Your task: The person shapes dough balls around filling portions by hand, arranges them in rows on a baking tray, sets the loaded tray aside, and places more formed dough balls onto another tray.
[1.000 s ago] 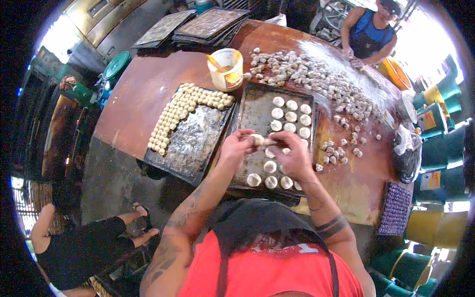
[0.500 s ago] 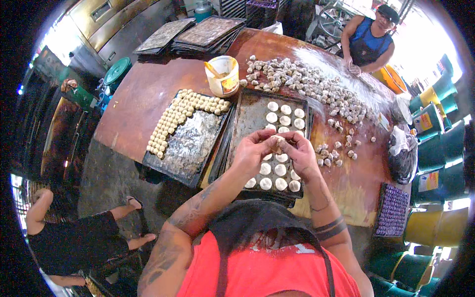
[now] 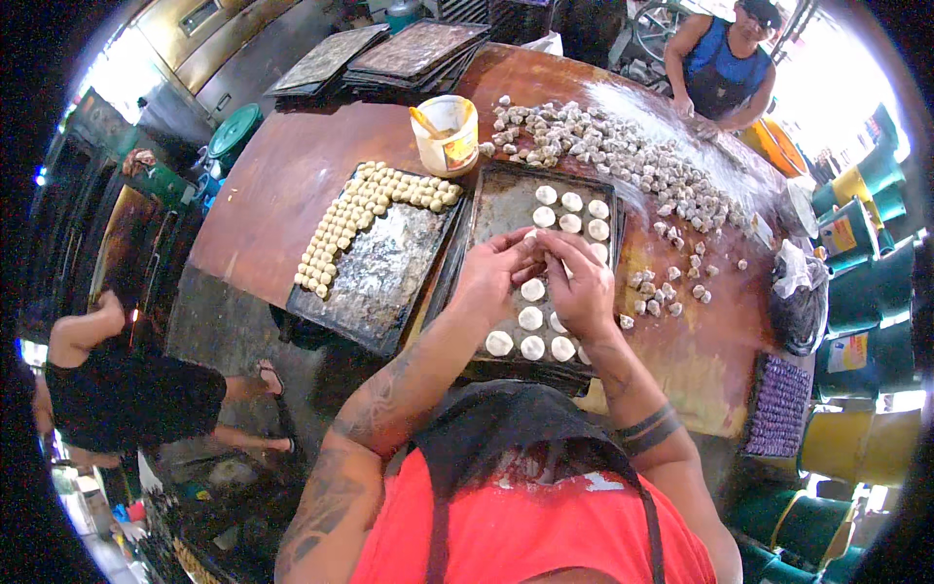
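Over the dark baking tray [image 3: 498, 200], my left hand [image 3: 492, 274] and my right hand [image 3: 584, 290] meet fingertip to fingertip. Both pinch a small piece of pale dough [image 3: 530, 236], mostly hidden behind the fingers. Below and around them, flat white dough rounds [image 3: 530, 318] lie in rows on the tray, some covered by my hands. To the left, a floured tray [image 3: 389, 255] carries small dough balls [image 3: 342, 216] along its far and left sides. Greyish, flour-dusted lumps [image 3: 603, 146] are heaped across the table beyond my right hand, with several loose ones nearer.
A white tub [image 3: 448, 151] with an orange-handled tool stands behind the trays. Stacked trays [image 3: 413, 54] sit at the far left edge of the table [image 3: 277, 185]. A co-worker [image 3: 725, 73] is at the far right. Another person [image 3: 131, 389] is at left. A purple-filled tray [image 3: 778, 404] lies right.
My fingers have shifted round the dough, and my right hand has turned to show more of its back. The person at left has changed position; the co-worker's hands have moved. The view has shifted slightly.
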Tool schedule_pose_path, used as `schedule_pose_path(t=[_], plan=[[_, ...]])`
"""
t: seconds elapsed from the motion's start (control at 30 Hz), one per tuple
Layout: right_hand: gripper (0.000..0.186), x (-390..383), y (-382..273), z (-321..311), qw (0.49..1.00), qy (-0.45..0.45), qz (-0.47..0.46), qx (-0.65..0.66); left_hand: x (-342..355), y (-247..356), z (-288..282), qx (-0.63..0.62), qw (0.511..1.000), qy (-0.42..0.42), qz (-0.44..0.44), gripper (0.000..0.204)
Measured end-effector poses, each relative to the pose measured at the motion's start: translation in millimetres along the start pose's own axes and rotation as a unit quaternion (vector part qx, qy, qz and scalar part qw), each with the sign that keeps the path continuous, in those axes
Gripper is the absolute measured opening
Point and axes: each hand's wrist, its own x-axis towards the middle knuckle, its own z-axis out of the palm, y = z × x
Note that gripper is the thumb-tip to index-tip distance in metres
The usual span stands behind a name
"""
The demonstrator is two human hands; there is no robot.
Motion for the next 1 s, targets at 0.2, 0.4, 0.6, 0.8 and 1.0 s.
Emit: schedule_pose_path(t=[0.2, 0.4, 0.6, 0.8, 1.0], plan=[[0.027, 18, -14, -4, 0.979, -0.180, -0.037, 0.087, -29, 10, 2, 0.028, 0.994, -0.103, -0.021, 0.039], [0.030, 3, 1, 21, 0.994, -0.062, 0.048, 0.082, -23, -15, -27, -0.052, 0.986, -0.132, -0.082, 0.038], [0.052, -30, 9, 64, 0.894, -0.081, 0.301, 0.323, -30, 1, -50, 0.142, 0.978, 0.108, 0.107, 0.032], [0.026, -70, 15, 79, 0.901, -0.263, 0.325, 0.116, -61, -37, -144, 0.480, 0.875, 0.050, 0.052, 0.064], [0.032, -109, 15, 116, 0.938, -0.290, 0.030, -0.185, -55, -2, -163, 0.333, 0.933, 0.130, 0.045, 0.060]])
